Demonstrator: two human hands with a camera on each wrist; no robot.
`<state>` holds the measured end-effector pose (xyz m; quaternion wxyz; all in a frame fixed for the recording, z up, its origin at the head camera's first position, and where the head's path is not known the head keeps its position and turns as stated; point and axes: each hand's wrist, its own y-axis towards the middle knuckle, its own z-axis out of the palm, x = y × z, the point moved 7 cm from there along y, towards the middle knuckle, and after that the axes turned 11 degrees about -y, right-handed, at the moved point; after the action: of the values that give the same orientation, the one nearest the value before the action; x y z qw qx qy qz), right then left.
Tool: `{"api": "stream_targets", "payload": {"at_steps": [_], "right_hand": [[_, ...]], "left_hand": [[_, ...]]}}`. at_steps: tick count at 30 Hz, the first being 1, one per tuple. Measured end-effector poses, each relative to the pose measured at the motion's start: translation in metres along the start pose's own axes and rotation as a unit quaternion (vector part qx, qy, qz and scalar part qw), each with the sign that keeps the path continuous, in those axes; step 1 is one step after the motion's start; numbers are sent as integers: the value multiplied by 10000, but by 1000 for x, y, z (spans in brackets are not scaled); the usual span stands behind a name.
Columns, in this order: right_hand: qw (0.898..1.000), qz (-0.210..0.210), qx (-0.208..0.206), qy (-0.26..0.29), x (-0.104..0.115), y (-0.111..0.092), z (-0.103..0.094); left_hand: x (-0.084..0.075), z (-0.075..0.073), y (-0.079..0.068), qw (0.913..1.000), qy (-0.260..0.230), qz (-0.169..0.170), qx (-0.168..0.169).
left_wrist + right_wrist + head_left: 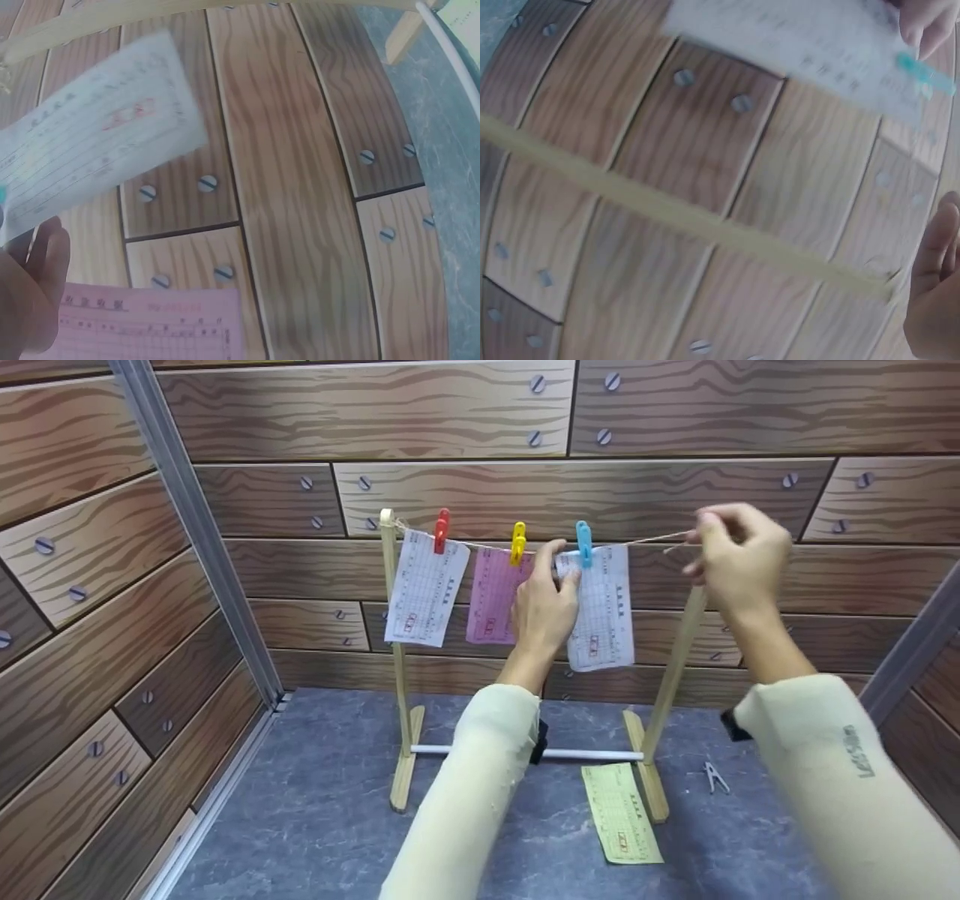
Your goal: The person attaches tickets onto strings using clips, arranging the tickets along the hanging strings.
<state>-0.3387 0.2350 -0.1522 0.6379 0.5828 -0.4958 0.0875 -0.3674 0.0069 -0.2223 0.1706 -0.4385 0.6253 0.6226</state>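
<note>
Three paper slips hang from a string (660,538) by clothespins. A red clothespin (442,531) holds the left white slip (427,592). A yellow one (517,544) is on the pink slip (491,596), and a blue one (584,544) on the right white slip (602,611). My left hand (546,604) is at that slip's upper left edge, partly covering the pink slip; whether it pinches the paper is unclear. At the top of the right post (679,660), my right hand (746,555) pinches the string between thumb and fingers.
A wooden stand with a white crossbar (592,754) carries the string. On the grey marbled surface lie a yellow-green slip (622,814), by the right foot, and a grey clothespin (715,778). Wood-patterned panels (450,409) rise behind.
</note>
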Motion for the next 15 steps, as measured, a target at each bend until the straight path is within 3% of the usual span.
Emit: {"api": "stream_targets", "payload": {"at_steps": [7,11,15], "right_hand": [[9932,587,-466,888,-54,-5,-37],[9876,869,-690,1114,-85,-13,-55],[9830,1421,-552,1029,-123,-24,-65]], "left_hand": [[6,3,-2,9995,-194,136,-211],[7,2,-8,9969,-516,485,-331],[10,5,-19,9920,-741,968,-334]]}}
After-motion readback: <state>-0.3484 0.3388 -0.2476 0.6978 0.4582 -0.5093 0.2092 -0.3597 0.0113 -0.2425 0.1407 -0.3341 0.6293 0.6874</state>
